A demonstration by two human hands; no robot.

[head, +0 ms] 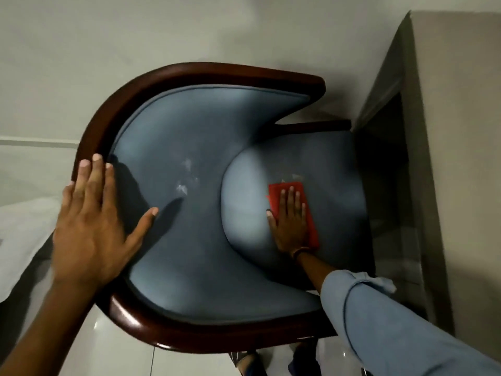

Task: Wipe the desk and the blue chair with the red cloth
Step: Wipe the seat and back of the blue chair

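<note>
The left hand [92, 223] lay nearest, flat and spread on the blue chair [189, 240] back, bracing it.

Down on the seat, the right hand [291, 221] pressed the red cloth [311, 226] flat under open fingers, near the seat's front edge, close to the desk [447, 131]. Pale marks showed on the backrest, unwiped. The risk, as I judged it: the folded cloth could bunch or slip from under that palm, since nothing pinched it, and the marks might get missed.
</note>
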